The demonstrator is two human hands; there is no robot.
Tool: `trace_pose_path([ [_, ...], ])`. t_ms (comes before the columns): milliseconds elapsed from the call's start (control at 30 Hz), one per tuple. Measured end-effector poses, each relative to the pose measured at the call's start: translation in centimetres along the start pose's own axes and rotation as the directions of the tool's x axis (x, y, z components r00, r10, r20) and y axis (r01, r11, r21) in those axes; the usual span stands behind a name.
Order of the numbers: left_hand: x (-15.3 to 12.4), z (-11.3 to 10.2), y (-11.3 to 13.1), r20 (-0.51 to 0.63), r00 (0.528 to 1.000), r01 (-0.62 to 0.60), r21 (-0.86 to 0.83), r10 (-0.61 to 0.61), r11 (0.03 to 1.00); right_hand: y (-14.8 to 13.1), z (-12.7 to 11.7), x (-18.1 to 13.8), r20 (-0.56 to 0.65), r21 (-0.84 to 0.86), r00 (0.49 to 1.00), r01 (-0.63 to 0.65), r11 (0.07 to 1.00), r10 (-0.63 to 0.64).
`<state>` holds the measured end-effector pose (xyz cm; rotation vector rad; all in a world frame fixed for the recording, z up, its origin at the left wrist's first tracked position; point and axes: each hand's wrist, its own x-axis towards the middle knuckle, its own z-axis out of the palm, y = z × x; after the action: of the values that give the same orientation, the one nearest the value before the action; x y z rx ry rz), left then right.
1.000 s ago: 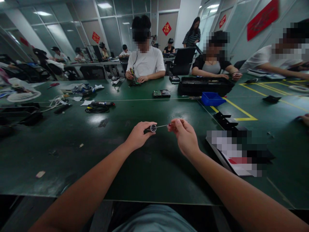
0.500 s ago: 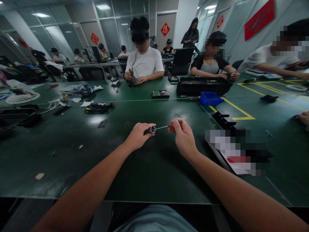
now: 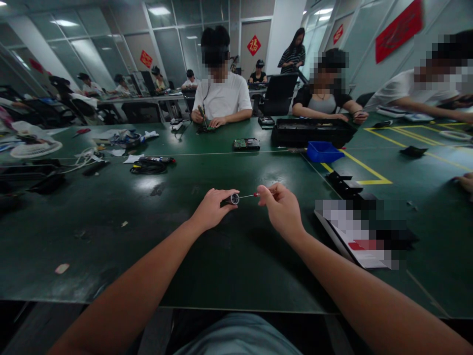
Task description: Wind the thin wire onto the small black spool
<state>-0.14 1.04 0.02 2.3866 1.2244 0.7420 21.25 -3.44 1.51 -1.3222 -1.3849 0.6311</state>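
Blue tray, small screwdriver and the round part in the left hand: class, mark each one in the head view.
blue tray (image 3: 325,151), head view, on its front wall.
small screwdriver (image 3: 247,196), head view, middle of its thin shaft.
round part (image 3: 234,198), head view, on its ring-shaped end face.

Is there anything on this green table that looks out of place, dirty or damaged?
Nothing is broken or spilled. The left hand holds a small round part and the right hand holds a thin screwdriver against it. Only small scraps lie loose on the green table, and a tangled black cable lies further back.
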Motion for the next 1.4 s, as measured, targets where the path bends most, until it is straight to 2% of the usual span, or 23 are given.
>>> trace_pose_path([
  [100, 0.0, 0.1, -0.2, -0.016, 1.0, 0.01, 0.003, -0.01, 1.0, -0.3, -0.1, -0.1, -0.002, -0.081, 0.999, 0.032, 0.996, -0.033],
  [233, 0.0, 0.1, -0.1, -0.021, 1.0, 0.023, 0.003, -0.023, 1.0, -0.2, 0.1, -0.2, 0.041, -0.068, 0.994, 0.106, 0.992, -0.103],
  [433, -0.1, 0.1, -0.4, -0.02, 1.0, 0.005, -0.003, -0.005, 1.0, -0.2, 0.0, -0.2, 0.127, -0.03, 0.99, 0.069, 0.997, -0.065],
  [567, -0.1, 0.1, -0.5, -0.024, 1.0, 0.002, -0.011, -0.002, 1.0, -0.1, 0.1, -0.3, 0.126, -0.075, 0.989, 0.09, 0.993, -0.08],
  [867, -0.1, 0.1, -0.4, 0.007, 1.0, -0.012, 0.002, 0.012, 1.0, -0.1, 0.1, -0.5, 0.15, -0.006, 0.986, 0.076, 0.997, -0.074],
  [1033, 0.0, -0.1, -0.1, 0.003, 1.0, 0.018, -0.002, -0.018, 1.0, 0.6, 0.6, -0.1, 0.055, 0.149, 0.998, -0.007, 0.989, -0.002],
  [1167, 0.1, -0.1, -0.1, -0.038, 0.999, 0.036, -0.012, -0.036, 0.999, 1.3, 0.9, 0.3, 0.063, 0.279, 0.997, -0.056, 0.959, 0.04],
  [1267, 0.1, 0.0, -0.3, -0.081, 0.997, 0.008, -0.044, -0.011, 0.999, 1.6, 1.2, 0.4, 0.06, 0.441, 0.993, -0.121, 0.889, 0.105],
  [1400, 0.1, -0.2, -0.5, -0.09, 0.993, -0.086, -0.04, 0.082, 0.995, 1.7, 1.5, 0.5, 0.059, 0.602, 0.978, -0.196, 0.774, 0.201],
])
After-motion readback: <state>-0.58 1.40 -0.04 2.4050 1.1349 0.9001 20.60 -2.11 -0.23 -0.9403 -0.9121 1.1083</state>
